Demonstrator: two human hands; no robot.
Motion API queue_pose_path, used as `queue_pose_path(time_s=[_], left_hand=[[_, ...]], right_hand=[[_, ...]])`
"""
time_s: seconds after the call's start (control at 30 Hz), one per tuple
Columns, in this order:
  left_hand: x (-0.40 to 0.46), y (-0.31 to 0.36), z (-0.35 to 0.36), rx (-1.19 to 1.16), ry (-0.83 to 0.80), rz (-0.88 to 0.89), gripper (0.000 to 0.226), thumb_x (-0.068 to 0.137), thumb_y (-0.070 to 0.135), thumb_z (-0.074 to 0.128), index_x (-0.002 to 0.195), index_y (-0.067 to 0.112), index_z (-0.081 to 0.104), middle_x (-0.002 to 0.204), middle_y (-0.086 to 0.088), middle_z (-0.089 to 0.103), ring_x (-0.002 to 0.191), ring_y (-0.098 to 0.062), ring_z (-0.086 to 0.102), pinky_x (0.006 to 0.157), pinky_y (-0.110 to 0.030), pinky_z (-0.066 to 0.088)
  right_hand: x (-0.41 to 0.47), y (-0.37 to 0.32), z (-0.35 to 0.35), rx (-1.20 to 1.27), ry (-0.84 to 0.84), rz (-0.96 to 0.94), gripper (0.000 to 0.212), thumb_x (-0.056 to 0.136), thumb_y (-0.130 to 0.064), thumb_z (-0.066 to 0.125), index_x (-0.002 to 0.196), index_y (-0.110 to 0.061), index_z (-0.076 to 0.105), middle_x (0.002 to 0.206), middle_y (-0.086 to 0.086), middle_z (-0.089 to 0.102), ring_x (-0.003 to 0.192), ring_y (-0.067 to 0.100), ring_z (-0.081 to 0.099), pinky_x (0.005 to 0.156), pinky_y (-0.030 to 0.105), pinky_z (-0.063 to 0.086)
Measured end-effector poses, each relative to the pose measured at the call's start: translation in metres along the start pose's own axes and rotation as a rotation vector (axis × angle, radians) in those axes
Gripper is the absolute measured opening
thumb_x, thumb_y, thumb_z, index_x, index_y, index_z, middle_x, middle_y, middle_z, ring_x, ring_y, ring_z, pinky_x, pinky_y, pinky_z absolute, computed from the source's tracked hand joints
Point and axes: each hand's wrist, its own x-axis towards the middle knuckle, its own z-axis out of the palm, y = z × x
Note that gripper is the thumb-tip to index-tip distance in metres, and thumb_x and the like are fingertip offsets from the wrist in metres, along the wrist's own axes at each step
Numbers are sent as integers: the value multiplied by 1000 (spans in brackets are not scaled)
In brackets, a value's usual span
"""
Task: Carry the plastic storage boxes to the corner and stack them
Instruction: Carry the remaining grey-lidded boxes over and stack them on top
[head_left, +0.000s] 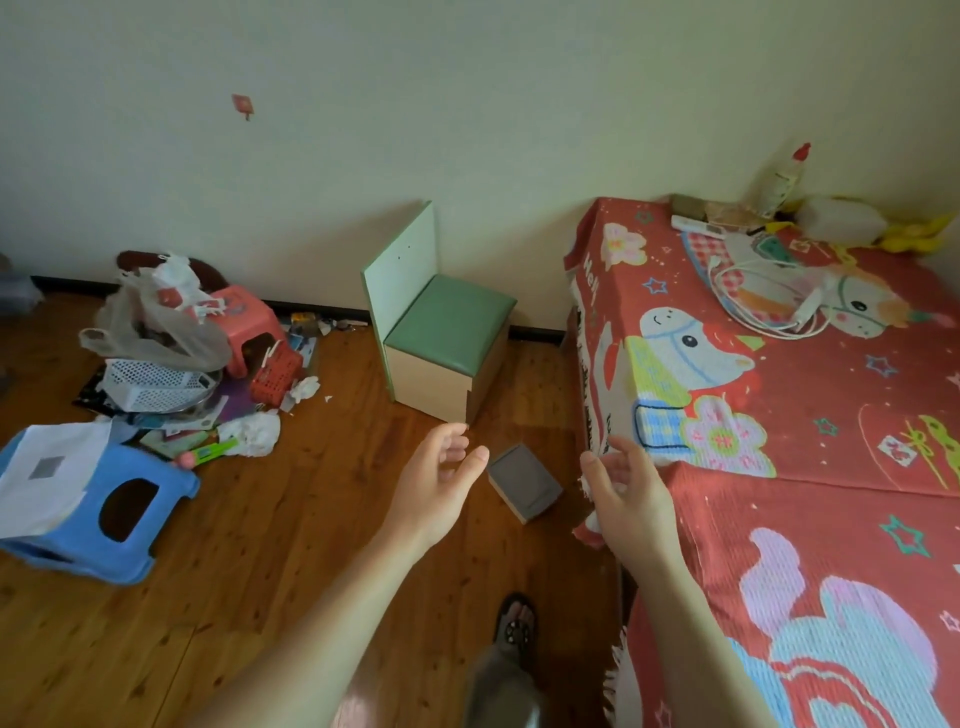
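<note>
My left hand (439, 480) and my right hand (626, 491) are both stretched out in front of me over the wooden floor, palms facing each other, fingers apart, holding nothing. Between and just beyond them a small grey box (524, 488) lies tilted on the floor beside the bed. At the far left edge, by the wall, part of a clear plastic storage box (18, 293) shows. A white perforated plastic basket (150, 387) and a red perforated basket (275, 376) sit in the clutter pile at left.
A small green-seated chair (441, 332) stands against the wall ahead. The bed with a red cartoon blanket (805, 415) fills the right side. A blue stool (104, 512) with paper on it lies at left, a pink stool (241, 322) behind the clutter. My sandalled foot (514, 623) is below.
</note>
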Motion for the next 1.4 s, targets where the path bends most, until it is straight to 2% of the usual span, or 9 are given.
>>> queue_pose_path(time_s=[0.13,0.27,0.37,0.53,0.77,1.0,1.2,1.4], left_hand=[[67,6,27,34,-11,-51,46,92,56,56,134,38,47,119,27,53,110,9,52,76,-6,40],[124,13,53,77,-33,-100,47,93,56,56,134,37,46,120,24,55,104,18,49,73,-4,40],[162,18,71,90,-32,-124,48,92,55,56,135,33,47,119,22,56,104,15,51,73,-5,40],[210,6,97,150,-65,-170,50,93,56,55,136,31,48,119,20,56,104,11,51,77,-10,39],[272,-30,118,267,-128,-222,54,92,57,55,139,30,46,122,17,55,105,4,53,85,-18,42],[333,-81,133,316,-236,-235,69,85,72,50,141,31,42,130,14,52,112,-1,52,87,-21,42],[393,-148,143,375,-325,-242,81,80,78,46,144,29,39,139,8,48,120,-8,50,91,-24,40],[433,-210,157,424,-394,-259,86,77,81,45,145,28,37,141,5,46,125,-11,48,95,-29,41]], right_hand=[[76,16,5,20,-36,45,50,95,-52,57,138,-28,48,117,-8,62,106,9,60,86,30,52],[131,30,3,1,-63,86,51,95,-53,56,138,-28,49,116,-9,62,104,8,59,83,29,50],[171,40,4,-26,-94,103,51,95,-54,55,139,-28,48,116,-9,63,105,9,59,85,31,51],[218,59,8,-46,-126,146,54,95,-55,53,141,-28,48,115,-10,63,104,7,59,74,21,46],[260,87,35,-100,-178,217,52,97,-54,51,141,-27,47,111,-12,60,95,1,56,67,14,42],[294,122,77,-191,-175,306,52,96,-51,53,142,-26,46,116,-9,57,102,9,54,78,23,41],[328,161,130,-232,-163,396,56,97,-50,51,145,-23,43,133,-1,54,117,16,55,91,34,50],[344,211,177,-286,-205,485,61,97,-52,50,149,-24,36,142,3,49,125,21,52,95,38,49]])
